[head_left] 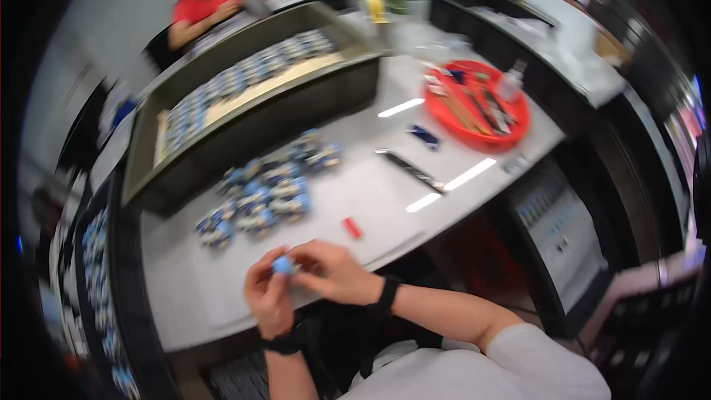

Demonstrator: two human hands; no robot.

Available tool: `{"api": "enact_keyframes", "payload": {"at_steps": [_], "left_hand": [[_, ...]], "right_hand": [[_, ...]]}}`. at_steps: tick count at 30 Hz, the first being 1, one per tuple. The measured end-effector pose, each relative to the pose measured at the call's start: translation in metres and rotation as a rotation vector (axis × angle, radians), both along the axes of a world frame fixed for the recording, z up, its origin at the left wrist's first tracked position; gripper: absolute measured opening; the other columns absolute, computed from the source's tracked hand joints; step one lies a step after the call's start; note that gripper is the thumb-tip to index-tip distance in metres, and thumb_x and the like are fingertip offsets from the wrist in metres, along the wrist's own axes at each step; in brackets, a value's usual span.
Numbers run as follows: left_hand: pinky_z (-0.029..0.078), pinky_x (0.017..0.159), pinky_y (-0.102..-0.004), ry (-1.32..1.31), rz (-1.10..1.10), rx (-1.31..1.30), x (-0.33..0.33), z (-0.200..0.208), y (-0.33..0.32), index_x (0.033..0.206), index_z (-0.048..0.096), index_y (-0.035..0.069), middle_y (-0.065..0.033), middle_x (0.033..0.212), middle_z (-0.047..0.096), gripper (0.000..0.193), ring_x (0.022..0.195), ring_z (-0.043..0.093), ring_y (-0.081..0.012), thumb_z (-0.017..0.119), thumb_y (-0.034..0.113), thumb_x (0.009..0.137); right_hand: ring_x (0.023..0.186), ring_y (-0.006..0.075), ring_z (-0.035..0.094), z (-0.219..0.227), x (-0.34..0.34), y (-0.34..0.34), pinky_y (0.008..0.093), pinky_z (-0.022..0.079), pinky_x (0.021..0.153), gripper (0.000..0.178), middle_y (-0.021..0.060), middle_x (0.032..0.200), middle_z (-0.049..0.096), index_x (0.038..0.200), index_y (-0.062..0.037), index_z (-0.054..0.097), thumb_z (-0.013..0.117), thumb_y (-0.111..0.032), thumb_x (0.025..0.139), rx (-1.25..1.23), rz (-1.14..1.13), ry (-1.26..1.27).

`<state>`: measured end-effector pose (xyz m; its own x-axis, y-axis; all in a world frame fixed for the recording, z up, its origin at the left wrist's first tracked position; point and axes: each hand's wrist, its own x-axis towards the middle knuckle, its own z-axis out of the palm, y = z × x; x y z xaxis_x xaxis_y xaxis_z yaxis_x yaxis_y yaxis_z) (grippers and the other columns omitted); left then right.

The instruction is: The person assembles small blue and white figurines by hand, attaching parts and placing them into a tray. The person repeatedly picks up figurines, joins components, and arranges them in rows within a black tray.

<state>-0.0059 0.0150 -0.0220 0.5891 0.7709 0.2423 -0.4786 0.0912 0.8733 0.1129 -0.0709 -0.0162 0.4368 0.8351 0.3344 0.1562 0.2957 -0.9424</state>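
Observation:
Close to the table's front edge, my left hand (268, 292) grips a small light-blue part (282, 264) between thumb and fingers. My right hand (331, 270) meets it from the other side, its fingertips pinched at the part's right edge. Both wrists wear black bands. The picture is blurred, so the part's exact kind does not show. Beyond my hands lies a cluster of small blue, white and dark assemblies (270, 192) on the white table (363, 192). A short red piece (352, 227) rests just past my right hand.
A deep grey-green bin (296, 96) with rows of similar parts stands at the back. Farther right are a dark slim tool (409, 169), a small dark-blue piece (423, 136) and a red round tray (481, 137) of tools. A person in red (215, 0) sits beyond the bin.

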Motion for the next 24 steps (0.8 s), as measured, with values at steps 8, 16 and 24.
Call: {"api": "enact_keyframes", "payload": {"at_steps": [8,16,24], "left_hand": [[0.038,0.094,-0.0400,0.044,0.008,-0.078,-0.020,-0.053,0.052,0.111,0.049,0.000,-0.0182,0.117,0.051,0.029,0.108,0.049,-0.0273,0.056,0.011,0.085],[0.038,0.093,-0.0412,0.131,-0.065,0.056,-0.011,-0.004,0.011,0.115,0.048,-0.004,-0.0219,0.114,0.051,0.029,0.103,0.049,-0.0308,0.047,0.007,0.088],[0.041,0.084,-0.0372,0.196,-0.049,0.123,0.001,0.000,0.008,0.109,0.050,-0.004,-0.0179,0.102,0.055,0.025,0.092,0.051,-0.0265,0.048,0.010,0.088]], "right_hand": [[0.072,0.0108,0.056,0.013,0.064,-0.115,0.0237,0.048,0.066,0.047,0.0079,0.093,0.053,0.116,0.0001,0.048,0.063,0.000,0.072,0.042,0.004,0.414],[0.090,0.0137,0.056,-0.015,0.155,-0.395,0.0275,0.048,0.079,0.054,0.0071,0.102,0.056,0.128,-0.0043,0.041,0.061,0.001,0.078,-0.107,-0.805,0.248],[0.078,0.0171,0.060,-0.110,0.148,-0.588,0.0294,0.047,0.068,0.038,0.0110,0.085,0.061,0.093,-0.0010,0.060,0.071,-0.014,0.059,-1.337,-0.766,0.108]]}}
